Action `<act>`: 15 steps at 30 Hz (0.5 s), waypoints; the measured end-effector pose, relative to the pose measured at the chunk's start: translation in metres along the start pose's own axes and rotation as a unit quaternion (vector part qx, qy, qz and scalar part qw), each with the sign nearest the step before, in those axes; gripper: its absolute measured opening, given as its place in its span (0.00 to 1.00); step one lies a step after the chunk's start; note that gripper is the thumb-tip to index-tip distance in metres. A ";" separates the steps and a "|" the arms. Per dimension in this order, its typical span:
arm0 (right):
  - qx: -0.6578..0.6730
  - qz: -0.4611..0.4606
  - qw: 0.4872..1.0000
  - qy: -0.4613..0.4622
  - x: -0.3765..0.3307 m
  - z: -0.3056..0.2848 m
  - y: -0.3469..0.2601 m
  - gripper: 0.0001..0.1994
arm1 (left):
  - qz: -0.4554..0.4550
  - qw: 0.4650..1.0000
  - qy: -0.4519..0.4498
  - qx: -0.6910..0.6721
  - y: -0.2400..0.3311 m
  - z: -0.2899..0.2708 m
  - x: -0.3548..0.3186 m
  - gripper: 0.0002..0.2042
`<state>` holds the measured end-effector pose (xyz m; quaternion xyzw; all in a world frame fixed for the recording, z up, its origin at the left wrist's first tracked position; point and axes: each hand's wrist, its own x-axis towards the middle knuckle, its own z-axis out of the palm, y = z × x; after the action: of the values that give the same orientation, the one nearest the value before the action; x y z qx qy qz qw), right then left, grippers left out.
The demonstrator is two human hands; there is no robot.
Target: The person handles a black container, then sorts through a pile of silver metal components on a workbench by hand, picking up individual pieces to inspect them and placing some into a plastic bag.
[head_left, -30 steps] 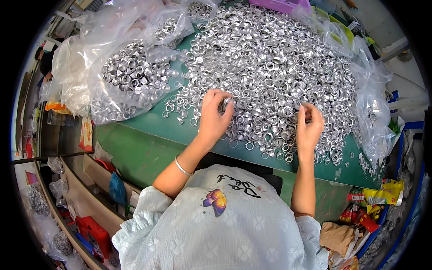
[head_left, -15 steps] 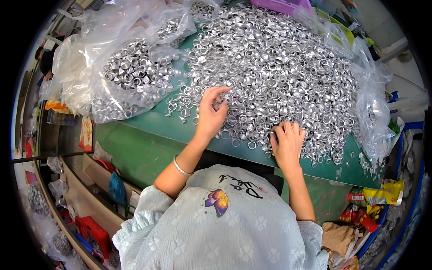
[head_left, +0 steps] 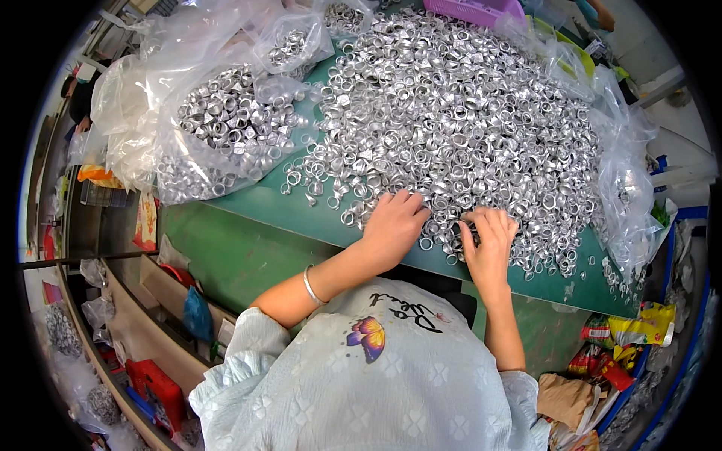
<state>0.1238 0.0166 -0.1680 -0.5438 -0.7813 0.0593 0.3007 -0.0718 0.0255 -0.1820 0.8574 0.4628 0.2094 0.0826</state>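
A broad heap of silver metal rings [head_left: 451,113] covers much of the green table [head_left: 301,218]. At its near edge, left of centre, my left hand [head_left: 395,231] lies back up with fingers bent and close together over the rings. Its fingertips are largely hidden, and I cannot make out what they hold. A little to the right, my right hand [head_left: 490,246] is curled at the same edge, thumb and forefinger bent toward each other around a dark gap among the rings. Whether a ring sits in its grip is too small to tell.
Clear plastic bags [head_left: 226,135] of metal pieces lie on the left; another plastic bag [head_left: 624,165] edges the heap's right. A purple basket [head_left: 481,11] stands at the back. Shelving with a red case [head_left: 154,391] is at lower left; packets [head_left: 643,325] sit at lower right.
My left hand has come down and right from above the heap's left part to its near edge, turning back up. My right hand has stayed nearly in place, its thumb shifted slightly.
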 end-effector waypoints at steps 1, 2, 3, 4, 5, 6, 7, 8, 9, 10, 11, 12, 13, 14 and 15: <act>0.003 -0.008 1.000 -0.014 0.000 -0.001 -0.002 0.09 | 0.009 1.000 -0.016 0.011 -0.001 -0.001 0.000 0.10; 0.006 -0.016 0.999 -0.027 0.000 -0.003 -0.004 0.09 | 0.006 1.000 -0.023 0.017 0.000 -0.001 0.000 0.10; 0.009 -0.024 0.999 -0.042 0.000 -0.003 -0.007 0.09 | 0.003 0.999 -0.030 0.024 0.001 -0.001 -0.001 0.09; 0.004 -0.040 0.997 -0.068 -0.001 -0.002 -0.010 0.10 | 0.000 0.999 -0.036 0.030 0.002 0.000 -0.002 0.08; -0.014 -0.038 0.997 -0.065 -0.002 0.001 -0.011 0.11 | -0.008 1.000 -0.018 -0.014 0.001 0.000 -0.002 0.08; -0.031 -0.037 0.997 -0.062 -0.004 0.007 -0.011 0.12 | -0.016 0.998 -0.001 -0.058 0.000 0.002 -0.004 0.07; -0.048 -0.035 0.996 -0.059 -0.006 0.010 -0.013 0.13 | -0.024 0.994 0.017 -0.102 -0.001 0.003 -0.005 0.07; -0.080 -0.014 0.994 -0.066 -0.008 0.011 -0.015 0.14 | -0.046 0.988 0.043 -0.142 -0.002 0.004 -0.006 0.08; -0.089 -0.016 0.994 -0.066 -0.008 0.014 -0.017 0.14 | -0.068 0.979 0.070 -0.181 -0.004 0.004 -0.006 0.08; -0.098 -0.017 0.993 -0.066 -0.008 0.017 -0.018 0.15 | -0.090 0.967 0.096 -0.220 -0.006 0.003 -0.007 0.08; -0.108 -0.017 0.992 -0.065 -0.008 0.019 -0.019 0.15 | -0.118 0.949 0.098 -0.274 -0.006 0.000 -0.007 0.08; -0.099 -0.010 0.993 -0.068 -0.008 0.020 -0.021 0.15 | -0.146 0.928 0.100 -0.327 -0.005 -0.006 -0.006 0.09; -0.091 -0.002 0.993 -0.070 -0.009 0.021 -0.022 0.16 | -0.174 0.903 0.101 -0.379 -0.005 -0.009 -0.006 0.09; -0.081 0.004 0.994 -0.072 -0.009 0.022 -0.024 0.16 | -0.202 0.867 0.084 -0.447 -0.007 -0.009 -0.011 0.10; -0.072 0.004 0.995 -0.065 -0.009 0.023 -0.023 0.16 | -0.221 0.844 0.076 -0.483 -0.007 -0.010 -0.013 0.11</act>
<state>0.0952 0.0046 -0.1810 -0.5623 -0.7990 0.0396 0.2094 -0.0874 0.0180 -0.1792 0.5658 0.4852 0.4473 0.4943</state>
